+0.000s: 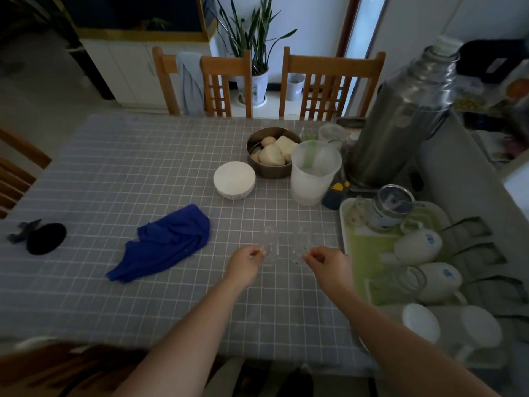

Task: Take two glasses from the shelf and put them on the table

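1. Your fingers (259,253) on the left hand (246,263) curl in and pinch the near side of the left glass (270,245).
2. Your right hand (329,266) does the same: its fingers (312,257) are bent close together and grip the near side of the right glass (302,243).
3. Both glasses are clear and hard to see. They stand upright on the table (114,167), side by side, with a small gap between them.
4. It looks like their bottoms rest on the grey checked cloth, but the glass is so clear that you cannot be sure.
5. A crumpled blue cloth (166,242) lies on the table to the left of your left hand, well apart from the glasses.
6. Farther left is a round black thing (45,238).
7. Behind the glasses sits a white bowl (234,179), and just beside it a metal bowl (269,167) with pale buns inside.
8. A frosted plastic jug (313,173) stands to the right of the metal bowl, and a tall shiny flask (400,118) stands behind the jug.
9. To your right is a green tray (363,253) with white mugs (418,246) lying on their sides.
10. Two wooden chairs (332,84) stand at the far edge of the table.
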A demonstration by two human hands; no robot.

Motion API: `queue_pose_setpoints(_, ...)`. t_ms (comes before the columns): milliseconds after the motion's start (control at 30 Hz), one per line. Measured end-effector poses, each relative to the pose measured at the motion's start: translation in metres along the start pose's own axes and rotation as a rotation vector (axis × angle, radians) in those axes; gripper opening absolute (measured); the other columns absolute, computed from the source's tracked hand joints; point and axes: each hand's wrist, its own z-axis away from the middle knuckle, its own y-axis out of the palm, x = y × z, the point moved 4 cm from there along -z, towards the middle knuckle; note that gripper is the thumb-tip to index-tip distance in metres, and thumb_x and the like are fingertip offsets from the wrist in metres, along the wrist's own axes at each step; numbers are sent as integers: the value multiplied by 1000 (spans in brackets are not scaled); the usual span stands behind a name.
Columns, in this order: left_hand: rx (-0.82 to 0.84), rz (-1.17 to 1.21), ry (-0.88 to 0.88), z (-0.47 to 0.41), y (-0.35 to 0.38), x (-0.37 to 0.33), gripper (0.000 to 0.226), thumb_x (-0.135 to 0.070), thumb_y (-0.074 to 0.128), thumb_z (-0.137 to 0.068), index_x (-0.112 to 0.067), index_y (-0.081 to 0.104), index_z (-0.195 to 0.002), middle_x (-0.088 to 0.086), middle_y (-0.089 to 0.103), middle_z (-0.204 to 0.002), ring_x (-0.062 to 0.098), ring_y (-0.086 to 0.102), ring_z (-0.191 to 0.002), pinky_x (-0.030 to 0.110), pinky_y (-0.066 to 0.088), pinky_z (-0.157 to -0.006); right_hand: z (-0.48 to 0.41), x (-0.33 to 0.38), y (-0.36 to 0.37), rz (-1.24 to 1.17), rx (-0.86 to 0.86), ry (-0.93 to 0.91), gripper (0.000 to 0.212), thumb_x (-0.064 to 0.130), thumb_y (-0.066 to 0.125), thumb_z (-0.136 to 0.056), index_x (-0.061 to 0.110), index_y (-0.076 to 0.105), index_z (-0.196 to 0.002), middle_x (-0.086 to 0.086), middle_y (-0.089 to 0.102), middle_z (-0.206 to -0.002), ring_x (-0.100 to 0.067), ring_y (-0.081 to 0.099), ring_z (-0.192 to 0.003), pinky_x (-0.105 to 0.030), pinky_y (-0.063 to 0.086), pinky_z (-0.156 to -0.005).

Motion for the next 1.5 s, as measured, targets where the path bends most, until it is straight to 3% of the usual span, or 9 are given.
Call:
queue_pose_setpoints(133, -12, -27, 33, 5, 4, 5, 26, -27, 50, -93, -12, 64, -108, 8, 66, -111, 16, 57, -95, 28, 40, -80, 5, -9, 7, -11, 6, 26, 33, 27, 66, -84, 17, 54, -55, 3, 51, -48, -12, 45, -45, -30, 38, -48)
queue_pose_setpoints(333, -41, -60, 41, 13, 7, 10, 30, -30, 53, -92, -12, 63, -114, 4, 65, -114, 17, 58, -100, 28, 43, -85, 17, -21, 13, 13, 7, 7, 18, 28, 69, -82, 16, 67, -69, 4, 63, -59, -10, 55, -54, -17, 36, -49)
queue_pose_setpoints(600, -16, -73, 96, 31, 18, 21, 24, -26, 56, -90, -13, 66, -108, 5, 69, -107, 13, 60, -92, 26, 44, -81, 23, -31, 14, -1, 26, 31, 16, 28, 70, -81, 15, 68, -72, 1, 68, -66, -13, 62, -62, -27, 47, -59)
queue_pose_setpoints(933, 57, -67, 93, 35, 25, 27, 24, -23, 54, -91, -16, 64, -112, 2, 66, -114, 9, 58, -100, 24, 43, -88, 34, -40, 18, -14, 81, 51, 9, 26, 69, -82, 21, 69, -75, 9, 66, -67, 0, 58, -62, -13, 40, -55)
queue_pose_setpoints(1167, 41, -75, 50, 40, 32, 34, 23, -16, 53, -92, -12, 64, -112, 7, 65, -118, 16, 58, -107, 30, 45, -95, 41, -47, 25, -49, 79, 87, 7, 23, 72, -80, 22, 68, -75, 7, 68, -76, -5, 61, -72, -15, 41, -60)
queue_pose_setpoints(1333, 17, -24, 18, 42, 35, 35, 23, -14, 52, -92, -10, 64, -111, 7, 64, -118, 16, 58, -109, 27, 43, -95, 40, -47, 26, -39, 103, 81, 9, 22, 71, -81, 16, 71, -87, 3, 70, -87, -10, 64, -82, -28, 52, -75)
queue_pose_setpoints(1500, 7, 50, -93, 36, 35, 37, 25, -14, 57, -89, -10, 62, -113, 9, 65, -118, 16, 58, -100, 28, 45, -88, 41, -47, 30, -42, 90, 107, 11, 25, 69, -83, 18, 68, -91, 1, 71, -94, -8, 62, -81, -21, 46, -68)
